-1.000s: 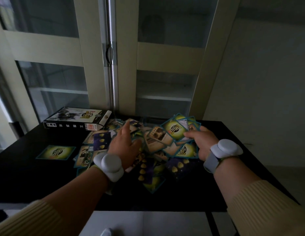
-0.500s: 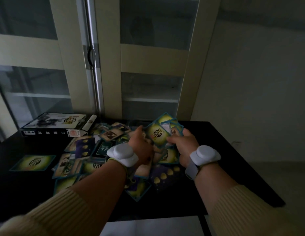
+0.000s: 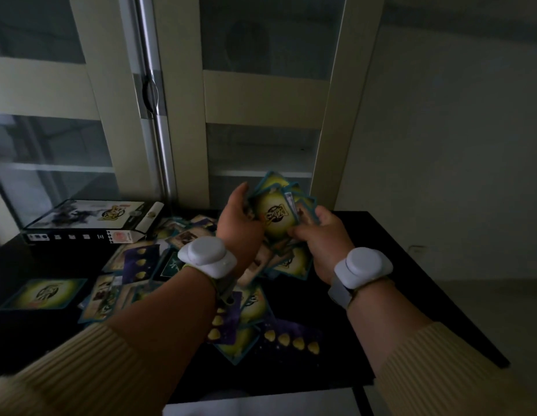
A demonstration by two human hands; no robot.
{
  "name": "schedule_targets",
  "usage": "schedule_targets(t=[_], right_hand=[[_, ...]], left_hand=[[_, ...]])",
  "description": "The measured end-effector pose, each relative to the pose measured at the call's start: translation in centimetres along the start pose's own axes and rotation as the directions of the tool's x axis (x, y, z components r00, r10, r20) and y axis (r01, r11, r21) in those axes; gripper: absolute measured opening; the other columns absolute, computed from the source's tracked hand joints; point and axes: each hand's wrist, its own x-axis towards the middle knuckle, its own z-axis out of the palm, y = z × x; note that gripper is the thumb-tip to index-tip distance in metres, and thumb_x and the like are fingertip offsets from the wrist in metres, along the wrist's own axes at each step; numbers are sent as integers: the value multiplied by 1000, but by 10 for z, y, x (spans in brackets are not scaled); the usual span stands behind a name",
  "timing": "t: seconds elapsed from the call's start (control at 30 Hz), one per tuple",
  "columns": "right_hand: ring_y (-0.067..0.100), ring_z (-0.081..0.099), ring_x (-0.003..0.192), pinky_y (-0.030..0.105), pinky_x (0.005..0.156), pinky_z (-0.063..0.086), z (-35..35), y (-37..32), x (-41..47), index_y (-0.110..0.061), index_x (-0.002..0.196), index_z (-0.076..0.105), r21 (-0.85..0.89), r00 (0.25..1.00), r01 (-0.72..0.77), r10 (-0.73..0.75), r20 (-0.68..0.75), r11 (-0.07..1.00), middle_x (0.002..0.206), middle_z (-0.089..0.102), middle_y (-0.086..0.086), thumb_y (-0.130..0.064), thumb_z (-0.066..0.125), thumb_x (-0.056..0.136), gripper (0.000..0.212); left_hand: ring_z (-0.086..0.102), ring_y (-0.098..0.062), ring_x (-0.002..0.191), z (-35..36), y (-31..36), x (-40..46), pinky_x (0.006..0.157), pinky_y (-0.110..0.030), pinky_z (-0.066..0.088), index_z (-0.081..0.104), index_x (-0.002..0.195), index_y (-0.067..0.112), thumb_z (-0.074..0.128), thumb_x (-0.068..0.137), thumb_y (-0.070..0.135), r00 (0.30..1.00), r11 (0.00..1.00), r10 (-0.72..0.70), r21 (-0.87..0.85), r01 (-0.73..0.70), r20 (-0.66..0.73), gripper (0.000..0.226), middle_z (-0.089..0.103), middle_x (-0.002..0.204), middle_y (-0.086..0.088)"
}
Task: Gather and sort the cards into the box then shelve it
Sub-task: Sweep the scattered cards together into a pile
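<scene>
Head view: a dark room, 2 bare hands raised over a table, seen from above and behind the forearms.
Table: black flat-topped table (image 3: 390, 253), set against a cream cabinet with glass doors (image 3: 255, 85); its shelves show dimly behind the glass.
Box: long black cardboard game box with a pale printed lid (image 3: 90, 220), lying flat at the table's far left corner, long axis running left to right, its right end just beside the spread.
Spread: loose heap of teal-bordered playing cards (image 3: 159, 265), some yellow-green backs up, some purple with gold marks, overlapping from the box toward the near edge; it lies below and to the left of both hands.
Stray: 1 single yellow-green card (image 3: 42, 294) lying apart at the far left, well clear of the heap.
Bundle: untidy fan of gathered cards (image 3: 276, 217) held upright above the table, edges uneven.
Left hand: left hand (image 3: 240, 232) curled against the fan's left edge, fingers closed round it.
Right hand: right hand (image 3: 324, 238) pinching the fan's lower right corner, thumb on the front card.
Key relation: box and remaining cards all lie to the left, so the left hand is nearer to them; I judge it the natural one to reach while the right keeps the bundle.
Progress: early, most cards not yet gathered.
</scene>
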Motion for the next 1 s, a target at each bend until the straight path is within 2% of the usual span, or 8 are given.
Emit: schedule_targets(t=[0.1,0.2,0.3,0.43,0.57,0.73,0.83,1.0], right_hand=[[21,70,79,39,69,58,-5,-7,3,-22,76,62,60,995,104,-103,-10,993,79,74,-6,0,68,68,24],[10,71,75,25,59,55,-7,-1,3,-24,83,66,81,993,115,-114,-12,990,80,74,-11,5,67,73,31],[15,69,75,30,60,56,-10,16,-2,-26,83,66,-44,998,58,-58,10,997,80,73,-9,7,65,76,34],[20,64,74,34,65,54,-7,33,-7,-25,80,61,-267,999,35,-24,46,963,84,67,5,5,69,71,32],[19,63,78,28,65,52,1,33,-7,-21,89,60,-318,995,86,-68,69,944,78,65,-1,8,68,70,36],[7,64,73,19,60,54,0,28,-4,-31,77,59,-199,995,84,-70,76,976,81,65,-11,2,71,71,36],[16,64,86,25,66,55,-2,31,-1,-33,88,59,-243,986,81,-42,163,967,95,65,-2,-1,69,70,38],[16,65,76,24,61,55,0,39,-2,-28,82,63,-274,991,82,-51,120,958,83,69,0,5,65,71,34]], left_hand=[[60,-12,96,-3,5,7,81,-31,52,31,144,25,56,75,-11,1000,996,10,-93,-11,-6,81,59,105,4],[60,-30,106,-6,-7,5,92,-47,50,26,144,13,65,72,-5,983,978,-159,-120,170,91,84,60,119,-13],[61,-38,102,-10,-30,-8,90,-52,50,48,121,8,68,64,6,936,955,-296,38,294,192,60,63,113,-22],[61,-21,99,-8,-47,-16,83,-32,49,43,134,20,65,77,12,954,934,-199,339,115,225,61,64,111,-4],[60,-26,109,-2,-52,-17,92,-43,49,34,138,28,68,74,24,957,886,-155,464,24,245,73,61,122,-4],[52,-18,119,-3,-52,-12,96,-37,48,22,146,27,74,71,18,974,956,-134,284,78,182,92,44,139,-4],[48,-18,122,-6,-46,-8,96,-35,46,17,149,24,74,73,11,966,983,-144,142,115,213,96,43,140,-6],[59,-21,108,0,-41,-17,92,-41,51,34,142,20,69,77,3,959,988,-143,88,125,245,76,58,125,-7]])
